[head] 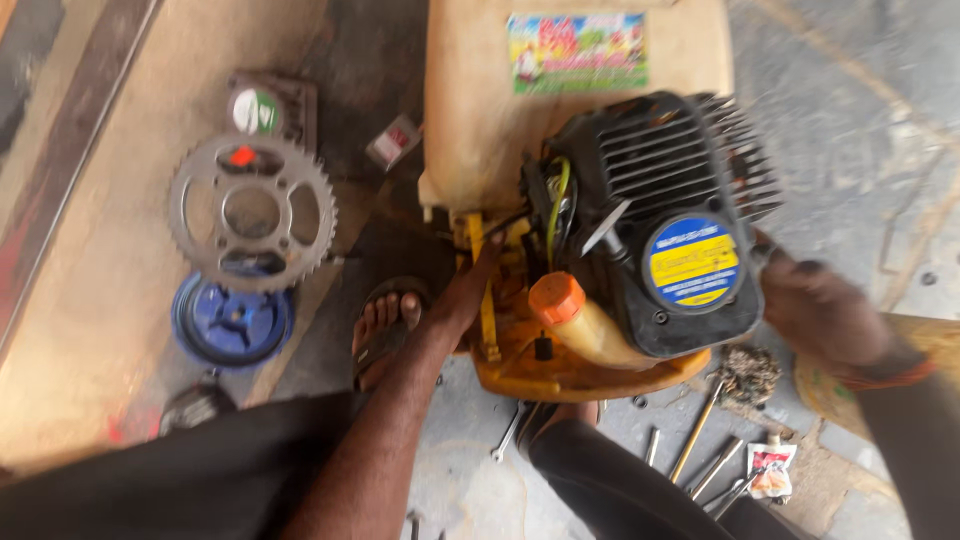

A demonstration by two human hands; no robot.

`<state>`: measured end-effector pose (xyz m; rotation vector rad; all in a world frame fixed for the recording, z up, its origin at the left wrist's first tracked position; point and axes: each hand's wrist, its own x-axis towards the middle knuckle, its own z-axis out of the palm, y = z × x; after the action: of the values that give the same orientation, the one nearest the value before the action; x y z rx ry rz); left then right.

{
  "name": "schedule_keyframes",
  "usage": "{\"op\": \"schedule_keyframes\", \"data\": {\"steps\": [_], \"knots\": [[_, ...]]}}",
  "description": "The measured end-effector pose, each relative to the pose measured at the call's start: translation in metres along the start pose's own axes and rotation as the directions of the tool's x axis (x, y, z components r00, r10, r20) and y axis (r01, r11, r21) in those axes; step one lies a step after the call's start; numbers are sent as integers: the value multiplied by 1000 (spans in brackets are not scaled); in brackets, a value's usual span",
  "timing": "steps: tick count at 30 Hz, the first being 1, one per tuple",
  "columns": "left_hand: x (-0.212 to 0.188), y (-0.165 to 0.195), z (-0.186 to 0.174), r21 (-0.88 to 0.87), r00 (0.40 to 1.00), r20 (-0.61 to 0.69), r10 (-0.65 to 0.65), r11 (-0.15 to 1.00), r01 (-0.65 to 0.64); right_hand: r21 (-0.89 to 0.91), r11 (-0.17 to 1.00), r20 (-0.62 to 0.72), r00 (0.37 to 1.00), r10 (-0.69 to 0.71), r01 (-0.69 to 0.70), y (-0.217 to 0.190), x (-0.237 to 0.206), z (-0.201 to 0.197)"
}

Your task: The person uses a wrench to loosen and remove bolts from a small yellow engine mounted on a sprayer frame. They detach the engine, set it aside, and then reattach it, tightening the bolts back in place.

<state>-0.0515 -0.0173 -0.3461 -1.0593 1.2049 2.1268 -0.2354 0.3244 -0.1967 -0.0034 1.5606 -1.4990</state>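
A small two-stroke engine (672,225) with black cooling fins and a black recoil-starter cover sits on a yellow mounting frame (560,372), bolted against the cream tank (560,110) of a backpack sprayer that lies on the concrete floor (850,120). The unit lies near the middle of the floor, just in front of the person's knees, close enough for both arms to reach it.

The left hand (470,290) reaches in to the frame's left edge, fingers extended and pressed against the yellow metal below the wiring, apparently bracing it; it grips nothing I can make out. The right hand (820,310) is blurred, cupped against the engine's right side beside the starter cover, seemingly steadying the housing; whether it clasps anything, I cannot tell. An orange fuel cap (556,297) stands on its small translucent tank at the engine's front.

A bare foot in a sandal (385,325) rests just left of the frame. Further left a large chain sprocket (251,213) lies over a blue wheel-shaped part (232,322). Spanners and rods (700,455) lie scattered by the frame's near edge, within easy reach, beside a small sachet (771,470).
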Motion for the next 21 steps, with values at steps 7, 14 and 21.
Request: {"op": "schedule_keyframes", "data": {"steps": [7,14,21], "knots": [[-5,-11,25,-406,992,-94,82,907,-113,-197,971,-258,962,84,-138,-37,9,41],[-8,-7,25,-288,942,-269,203,916,-280,-11,993,-160,981,111,-115,-40,23,74],[5,-14,22,-406,938,-283,202,861,-308,115,993,-157,987,20,-2,-20,24,73]]}}
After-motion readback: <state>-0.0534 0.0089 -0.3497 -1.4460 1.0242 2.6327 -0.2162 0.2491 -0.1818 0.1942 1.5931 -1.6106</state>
